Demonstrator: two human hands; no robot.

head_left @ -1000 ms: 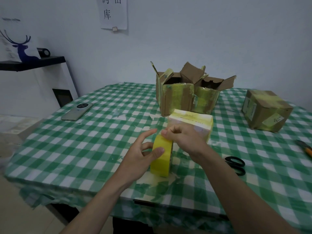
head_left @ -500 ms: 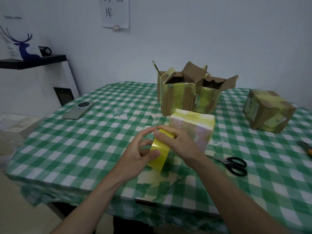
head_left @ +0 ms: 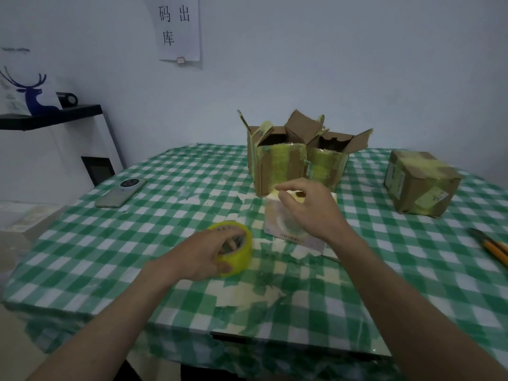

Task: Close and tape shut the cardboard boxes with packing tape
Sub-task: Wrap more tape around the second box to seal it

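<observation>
A yellow tape roll (head_left: pixel 233 247) is gripped by the left hand (head_left: pixel 200 257), with fingers hooked through its core and the thumb curled against its outer face; the roll is held low over the checked table (head_left: pixel 115 251), toward its near middle. A thin strip of tape (head_left: pixel 277 189) is pinched between thumb and forefinger of the right hand (head_left: pixel 308 209), which is held over a small pale box (head_left: pixel 291 229). Clear film can be seen stretched from the roll toward that hand, across the box's front face, though its edges are hard to trace. The pale box is set on the table just in front of two brown boxes (head_left: pixel 277 166) whose flaps are stood open and whose sides are wrapped in yellowish tape. A third brown box (head_left: pixel 419 182), with flaps closed and taped, is placed well apart at the right. A phone (head_left: pixel 121 192) is laid face down at the left of the table, and a yellow-handled tool (head_left: pixel 492 247) is seen at the right edge. A sheet of paper (head_left: pixel 178 26) is fixed to the wall behind.
</observation>
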